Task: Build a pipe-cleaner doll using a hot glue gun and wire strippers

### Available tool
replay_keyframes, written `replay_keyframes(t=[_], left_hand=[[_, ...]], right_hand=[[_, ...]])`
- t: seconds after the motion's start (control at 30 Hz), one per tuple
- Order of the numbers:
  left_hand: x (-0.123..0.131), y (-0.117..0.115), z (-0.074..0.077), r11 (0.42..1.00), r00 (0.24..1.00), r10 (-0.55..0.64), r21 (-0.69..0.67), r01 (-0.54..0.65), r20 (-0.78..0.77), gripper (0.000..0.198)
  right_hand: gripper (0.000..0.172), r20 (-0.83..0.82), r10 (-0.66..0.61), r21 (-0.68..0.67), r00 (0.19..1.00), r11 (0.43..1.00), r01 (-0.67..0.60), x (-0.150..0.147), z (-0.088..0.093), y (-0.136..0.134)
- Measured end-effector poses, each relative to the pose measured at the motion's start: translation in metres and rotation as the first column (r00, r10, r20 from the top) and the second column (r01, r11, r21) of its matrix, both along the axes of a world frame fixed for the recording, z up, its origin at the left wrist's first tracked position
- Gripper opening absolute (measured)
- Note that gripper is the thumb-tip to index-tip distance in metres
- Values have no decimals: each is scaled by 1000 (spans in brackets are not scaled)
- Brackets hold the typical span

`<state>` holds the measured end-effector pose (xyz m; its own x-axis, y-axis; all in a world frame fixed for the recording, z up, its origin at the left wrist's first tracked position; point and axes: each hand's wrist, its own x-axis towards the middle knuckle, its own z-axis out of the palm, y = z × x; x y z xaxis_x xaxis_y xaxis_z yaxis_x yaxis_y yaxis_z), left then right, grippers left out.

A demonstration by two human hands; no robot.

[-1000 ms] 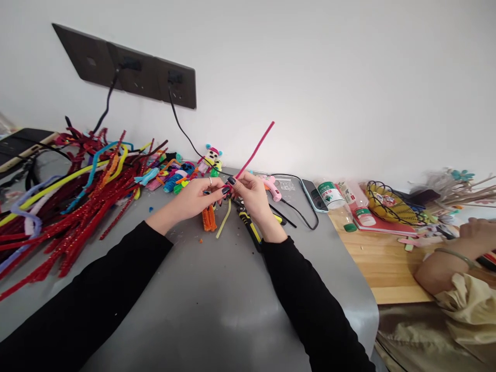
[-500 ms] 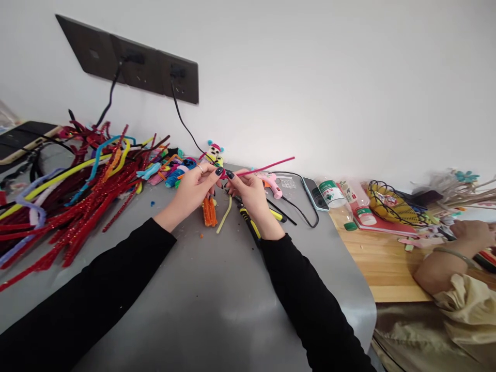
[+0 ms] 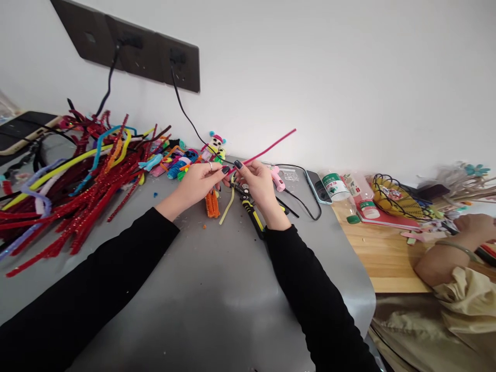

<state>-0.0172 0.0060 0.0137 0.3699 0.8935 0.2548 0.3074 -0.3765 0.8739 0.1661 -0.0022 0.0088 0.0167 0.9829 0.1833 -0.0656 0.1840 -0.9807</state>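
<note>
Between my two hands is a magenta pipe cleaner (image 3: 271, 146), its free end slanting up to the right. My left hand (image 3: 197, 185) pinches it near the left end with thumb and fingers. My right hand (image 3: 258, 183) grips it a short way along, thumb on top. Below the hands lie a bundle of orange pipe cleaner pieces (image 3: 212, 204) and a pale yellow pipe cleaner (image 3: 227, 206). Yellow-and-black pliers (image 3: 253, 217) rest partly under my right hand. Behind my fingers stands a small pipe cleaner figure (image 3: 213, 143) with blue ears.
A large heap of mostly red pipe cleaners (image 3: 89, 191) covers the left of the grey table (image 3: 209, 299). A pink glue gun (image 3: 277, 178), a phone (image 3: 318, 187) and plastic bottles (image 3: 336, 186) lie to the right. Another person's arm (image 3: 437, 261) rests on the wooden table (image 3: 391, 258).
The free end of the magenta pipe cleaner has swung upward and now slants more steeply. Both hands have shifted slightly to the right, still holding it. The view has tilted a little.
</note>
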Motion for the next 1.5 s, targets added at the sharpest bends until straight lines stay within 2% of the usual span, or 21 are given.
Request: replay_keyframes(t=[0.2,0.37,0.47,0.6,0.67,0.77,0.87,1.07,1.23,1.5], left_hand=[[-5,3,3,984,977,-173,30,177,-122,38],[-8,2,6,966,943,-257,-20,258,-212,37],[-6,2,4,989,982,-150,-19,149,-115,40],[-3,1,2,999,989,51,-6,-50,136,41],[-1,1,2,997,971,70,1,-72,230,42],[0,1,0,998,965,60,7,-64,255,41],[0,3,-3,995,971,83,30,-92,226,34],[-3,5,-4,985,979,126,99,-143,160,22],[-5,3,1,985,996,89,145,-88,-4,24],[-6,3,-2,992,996,-15,127,25,-83,22]], right_hand=[[42,100,87,53,991,994,-92,2,0,-1],[46,131,178,-2,975,984,-179,2,0,-1],[47,48,147,-18,988,989,-147,3,3,-2],[46,-147,165,-76,975,981,-177,0,5,-5],[46,-232,177,-94,957,975,-203,-4,3,-6],[45,-280,172,-90,944,975,-204,-9,0,-6],[44,-226,154,-75,962,982,-174,-11,-2,-6],[43,3,65,-44,998,997,-65,-6,-2,-2],[43,77,29,36,997,999,-32,-1,0,0],[43,163,51,80,985,995,-65,5,1,2]])
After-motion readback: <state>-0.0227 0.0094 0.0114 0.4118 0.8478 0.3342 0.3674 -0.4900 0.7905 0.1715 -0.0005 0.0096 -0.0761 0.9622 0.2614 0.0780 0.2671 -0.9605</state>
